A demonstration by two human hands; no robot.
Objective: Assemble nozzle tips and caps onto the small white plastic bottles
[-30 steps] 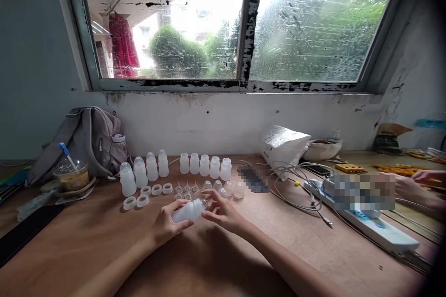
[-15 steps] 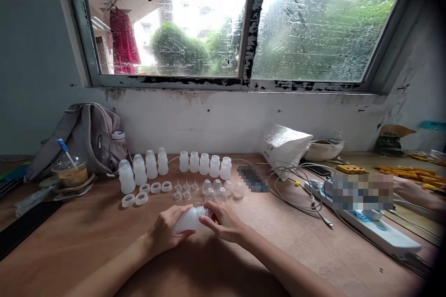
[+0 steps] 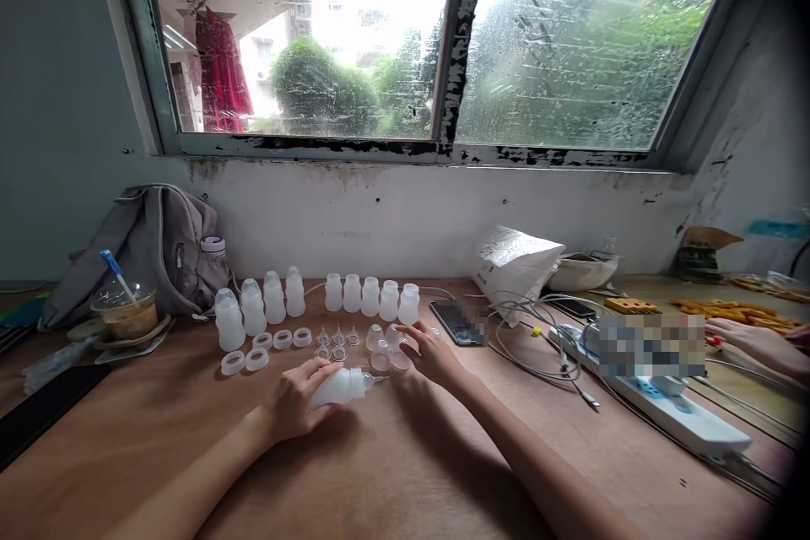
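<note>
My left hand [image 3: 300, 396] is wrapped round a white baby bottle [image 3: 335, 390], which lies tilted on its side above the table. A clear nipple pokes out of its collar toward the right. Over the clear domed caps [image 3: 380, 354] is my right hand [image 3: 436, 354], fingers apart and curved, its tips at the right-hand caps; whether they touch one is hard to see. Left of the caps stand several clear nipples [image 3: 338, 336], then several white collar rings [image 3: 256, 359]. Behind them are capped bottles [image 3: 229, 322] and a row of bottles without tops [image 3: 370, 297].
A drink cup [image 3: 130, 312] and grey backpack [image 3: 158, 253] sit at the left, near a black slab [image 3: 54, 413]. Rightward lie a phone [image 3: 456, 324], coiled cables [image 3: 537, 354] and a power strip [image 3: 702, 426]. Another person's hand [image 3: 753, 342] shows far right.
My right hand has let go of the bottle's top end and moved right and away to the caps. The nipple now shows. My left hand keeps the bottle, shifted slightly left.
</note>
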